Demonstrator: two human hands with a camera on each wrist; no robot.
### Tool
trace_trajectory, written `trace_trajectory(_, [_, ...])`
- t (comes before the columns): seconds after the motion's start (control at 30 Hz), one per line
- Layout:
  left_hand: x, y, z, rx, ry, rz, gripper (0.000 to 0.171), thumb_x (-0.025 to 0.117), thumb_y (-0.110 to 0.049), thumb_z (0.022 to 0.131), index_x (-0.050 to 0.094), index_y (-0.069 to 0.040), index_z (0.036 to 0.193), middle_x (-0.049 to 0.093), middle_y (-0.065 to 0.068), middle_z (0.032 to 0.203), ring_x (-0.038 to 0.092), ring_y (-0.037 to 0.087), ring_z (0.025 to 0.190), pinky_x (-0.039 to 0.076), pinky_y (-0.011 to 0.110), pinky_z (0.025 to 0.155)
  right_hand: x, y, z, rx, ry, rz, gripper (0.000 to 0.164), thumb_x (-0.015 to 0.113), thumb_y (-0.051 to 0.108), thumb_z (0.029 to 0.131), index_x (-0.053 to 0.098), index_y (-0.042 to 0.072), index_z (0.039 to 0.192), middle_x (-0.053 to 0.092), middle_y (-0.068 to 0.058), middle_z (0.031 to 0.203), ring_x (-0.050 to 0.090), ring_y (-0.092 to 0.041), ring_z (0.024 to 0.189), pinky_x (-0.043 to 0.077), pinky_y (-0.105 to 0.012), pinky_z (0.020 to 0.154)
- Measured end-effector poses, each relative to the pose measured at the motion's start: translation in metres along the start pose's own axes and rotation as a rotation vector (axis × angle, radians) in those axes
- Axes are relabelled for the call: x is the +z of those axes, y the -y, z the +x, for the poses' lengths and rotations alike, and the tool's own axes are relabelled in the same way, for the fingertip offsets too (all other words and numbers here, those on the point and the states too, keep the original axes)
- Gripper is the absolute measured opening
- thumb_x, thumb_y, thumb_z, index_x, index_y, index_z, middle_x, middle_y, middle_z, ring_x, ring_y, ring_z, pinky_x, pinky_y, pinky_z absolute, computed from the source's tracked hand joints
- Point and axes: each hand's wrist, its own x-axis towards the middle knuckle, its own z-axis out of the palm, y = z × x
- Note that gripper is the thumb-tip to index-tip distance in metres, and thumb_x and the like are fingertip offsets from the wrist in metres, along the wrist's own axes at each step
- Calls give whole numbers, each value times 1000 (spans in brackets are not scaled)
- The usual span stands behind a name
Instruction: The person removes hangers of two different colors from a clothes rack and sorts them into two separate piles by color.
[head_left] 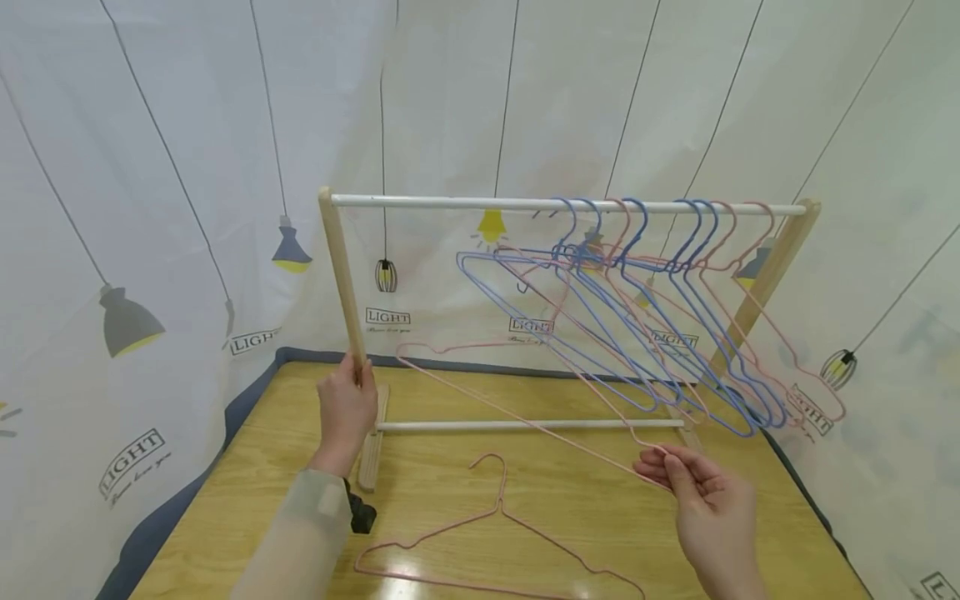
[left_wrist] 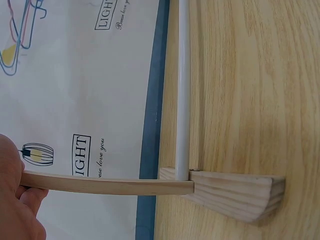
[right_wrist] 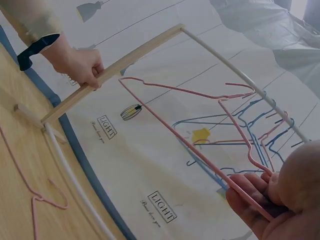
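My left hand grips the rack's left wooden upright at its lower part; the left wrist view shows fingers round that upright. With its thumb and fingers, my right hand pinches one lower corner of a pink wire hanger. This hanger tilts in front of the rack, its hook pointing left, lower than the white top rail in the head view. Another pink hanger lies flat on the table between my hands. Several blue hangers and pink hangers hang along the rail's right half.
The rack stands on the wooden table, with a white lower bar between its feet. Behind it hangs a pale cloth printed with lamps. A black device sits on my left wrist.
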Motion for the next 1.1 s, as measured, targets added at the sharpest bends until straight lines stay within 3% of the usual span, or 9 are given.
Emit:
trace_trajectory(0.23, [0,-2,0,-5,-2,-18,9,64,-4,105,65,2,99,71,22,80,61,30,58,50,42,50,-15,-41,-21,201,108,-49,24,49,-9,109,60,-24,123,77,-16,99,77,-18,87,60,-31,80])
trace_trajectory(0.43, [1,-2,1,-8,-6,-21,9,64,-4,105,66,3,99,71,23,80,61,32,59,50,44,51,-19,-72,-32,321,159,-4,22,47,-16,105,58,-30,119,74,-25,98,77,-20,81,62,-33,76])
trace_trajectory(0.57, [0,-2,1,-14,-4,-15,9,64,-4,105,66,3,99,72,23,81,63,32,60,51,45,52,-23,-92,-37,395,268,47,23,46,-17,105,53,-34,119,73,-27,96,77,-20,81,62,-34,76])
trace_trajectory(0.7, [0,-2,0,-27,0,-17,8,65,-4,105,66,3,100,72,24,83,65,32,61,52,43,52,-26,-110,-39,467,430,79,26,45,-15,106,49,-36,121,73,-28,99,77,-19,84,61,-34,79])
trace_trajectory(0.83, [-1,-1,0,-37,3,-18,10,65,-4,105,66,2,98,72,23,83,64,31,60,52,43,52,-27,-125,-43,496,540,140,27,47,-15,105,48,-36,121,73,-27,101,77,-20,84,61,-34,80])
trace_trajectory(0.97, [0,0,0,-30,-1,-11,11,64,-5,105,66,2,97,72,23,83,64,32,62,52,44,53,-28,-134,-46,515,591,178,28,51,-15,103,48,-37,120,74,-26,98,77,-18,84,61,-33,80])
trace_trajectory(1.03, [1,0,0,-25,-7,-11,10,65,-4,105,66,2,97,72,23,82,64,32,62,52,44,54,-27,-135,-46,516,588,145,28,52,-15,103,48,-36,120,74,-24,97,76,-18,83,61,-33,79])
trace_trajectory(1.1, [2,0,0,-18,-12,-12,10,65,-4,104,66,2,96,72,23,81,64,32,61,51,45,53,-26,-134,-46,458,561,29,28,56,-12,102,53,-34,117,75,-24,97,75,-18,83,61,-32,77])
